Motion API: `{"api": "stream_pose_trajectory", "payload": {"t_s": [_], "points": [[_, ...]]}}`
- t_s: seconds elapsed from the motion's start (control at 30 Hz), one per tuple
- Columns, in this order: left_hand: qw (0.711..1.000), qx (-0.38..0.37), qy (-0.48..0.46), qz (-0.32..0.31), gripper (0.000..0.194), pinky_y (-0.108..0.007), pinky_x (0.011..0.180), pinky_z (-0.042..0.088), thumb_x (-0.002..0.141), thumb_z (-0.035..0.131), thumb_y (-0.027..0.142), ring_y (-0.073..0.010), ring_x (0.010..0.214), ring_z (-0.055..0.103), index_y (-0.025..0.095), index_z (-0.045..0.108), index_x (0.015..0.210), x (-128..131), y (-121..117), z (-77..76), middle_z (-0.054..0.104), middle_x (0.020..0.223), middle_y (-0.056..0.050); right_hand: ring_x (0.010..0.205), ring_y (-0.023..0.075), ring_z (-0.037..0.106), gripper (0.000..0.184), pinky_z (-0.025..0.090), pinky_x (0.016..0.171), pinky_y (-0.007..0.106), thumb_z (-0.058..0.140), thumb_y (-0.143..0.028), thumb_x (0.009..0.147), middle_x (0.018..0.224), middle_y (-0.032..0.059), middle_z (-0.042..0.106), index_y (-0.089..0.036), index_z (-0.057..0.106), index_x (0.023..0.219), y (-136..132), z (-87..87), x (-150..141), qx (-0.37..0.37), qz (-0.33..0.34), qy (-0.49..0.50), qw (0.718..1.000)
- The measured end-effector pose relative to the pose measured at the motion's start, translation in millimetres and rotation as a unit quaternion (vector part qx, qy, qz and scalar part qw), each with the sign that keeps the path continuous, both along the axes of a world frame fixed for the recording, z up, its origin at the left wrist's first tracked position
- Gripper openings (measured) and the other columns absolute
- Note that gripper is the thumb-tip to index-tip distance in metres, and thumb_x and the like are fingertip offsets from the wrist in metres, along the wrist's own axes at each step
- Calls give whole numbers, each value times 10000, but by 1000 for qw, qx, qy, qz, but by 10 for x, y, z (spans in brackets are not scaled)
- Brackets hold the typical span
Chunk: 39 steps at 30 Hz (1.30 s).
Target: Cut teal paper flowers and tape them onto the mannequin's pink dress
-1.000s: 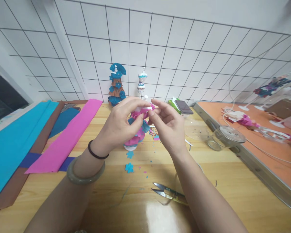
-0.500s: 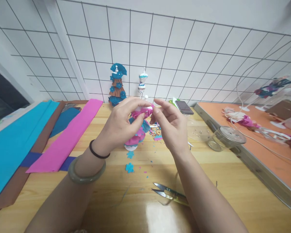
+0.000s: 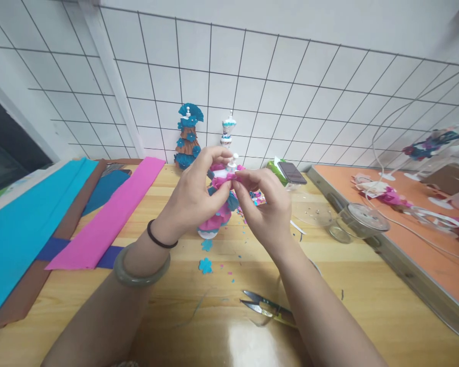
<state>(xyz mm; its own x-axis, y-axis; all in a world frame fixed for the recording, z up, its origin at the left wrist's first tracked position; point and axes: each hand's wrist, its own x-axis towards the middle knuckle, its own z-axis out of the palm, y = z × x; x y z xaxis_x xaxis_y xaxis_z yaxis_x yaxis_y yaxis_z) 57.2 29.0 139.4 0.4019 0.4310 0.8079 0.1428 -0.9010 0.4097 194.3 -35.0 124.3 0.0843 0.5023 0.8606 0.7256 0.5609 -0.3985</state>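
A small dress-form figure wrapped in pink and blue crepe paper (image 3: 219,220) stands on the wooden table (image 3: 367,300). My left hand (image 3: 193,196) curls around its upper part from the left, thumb and fingers closed on the pink paper near the white neck knob. From the right, my right hand (image 3: 262,204) pinches the same pink ruffle at the figure's shoulder. Both hands meet at the top of the figure. Its lower skirt and white base show beneath my hands.
Thread snips (image 3: 265,308) lie near the front between my forearms. Blue paper flowers (image 3: 205,265) and scraps dot the table. Pink (image 3: 110,216) and blue (image 3: 26,224) crepe sheets lie left. Two finished figures (image 3: 189,135) stand by the grid wall; phone (image 3: 289,172), glass dish (image 3: 361,220), orange board (image 3: 424,244) right.
My right hand's fingers, spread a second ago, have closed onto the pink ruffle. Both hands stayed at the top of the figure; the view shifted slightly.
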Motion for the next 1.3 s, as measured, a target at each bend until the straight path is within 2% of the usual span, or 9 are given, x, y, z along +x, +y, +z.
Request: {"api": "stream_pose_trajectory", "payload": {"t_s": [0.27,0.4,0.5,0.6,0.7,0.87,0.93,1.1,1.3], "points": [[1000,-11,3,-4,442,-337,946,497,794,553,101,-161,1062,568,262,412,1182,8,-16,7,544,1174,-35,767,162,557,128,473,704,334,527,-146,880,838,39,634,-228,619,916,19,-25,6,11,-8,1,1000],[1000,-6,2,-6,427,-331,949,494,799,562,108,-157,1063,568,251,422,1176,9,-25,19,544,1180,-38,761,146,571,75,478,684,307,560,-188,875,839,29,633,-208,631,888,13,-8,-7,-34,20,93,995],[1000,-5,7,0,419,-337,945,497,810,565,127,-163,1069,569,259,423,1181,7,-26,21,551,1182,-39,726,139,579,62,490,660,297,593,-243,860,835,24,638,-198,632,877,14,4,-10,-87,63,191,976],[1000,-10,11,3,432,-337,939,501,819,561,140,-168,1081,566,270,416,1205,6,-24,16,551,1187,-42,675,124,571,85,495,638,284,613,-271,847,815,17,638,-191,633,865,21,8,-5,-113,100,241,959],[1000,-8,17,2,468,-334,937,502,818,566,150,-175,1093,562,276,407,1240,7,-20,10,542,1208,-47,676,123,569,90,494,640,283,611,-274,850,828,19,640,-193,642,874,28,-3,5,-111,102,238,959],[1000,7,27,5,507,-342,936,500,811,583,171,-190,1105,559,294,404,1268,6,-15,11,531,1243,-44,766,149,581,109,489,681,296,592,-297,864,871,33,641,-207,648,889,23,-17,0,-90,62,189,976],[1000,6,24,5,512,-340,931,501,814,577,168,-188,1104,560,303,399,1275,2,-15,13,536,1238,-41,728,139,576,117,488,661,288,599,-307,858,847,28,636,-201,645,877,22,-2,-6,-103,76,215,968],[1000,2,25,4,540,-353,957,484,820,563,152,-184,1113,556,312,372,1299,-7,-13,13,552,1209,-38,589,104,529,130,455,575,250,624,-304,837,646,-19,571,-179,645,811,34,53,11,-152,150,305,928],[1000,1,28,3,569,-372,964,480,820,572,174,-201,1132,551,318,349,1324,-7,-7,20,567,1178,-43,561,100,508,153,437,552,244,645,-332,815,611,-28,548,-181,640,791,32,69,27,-168,150,319,921]]}}
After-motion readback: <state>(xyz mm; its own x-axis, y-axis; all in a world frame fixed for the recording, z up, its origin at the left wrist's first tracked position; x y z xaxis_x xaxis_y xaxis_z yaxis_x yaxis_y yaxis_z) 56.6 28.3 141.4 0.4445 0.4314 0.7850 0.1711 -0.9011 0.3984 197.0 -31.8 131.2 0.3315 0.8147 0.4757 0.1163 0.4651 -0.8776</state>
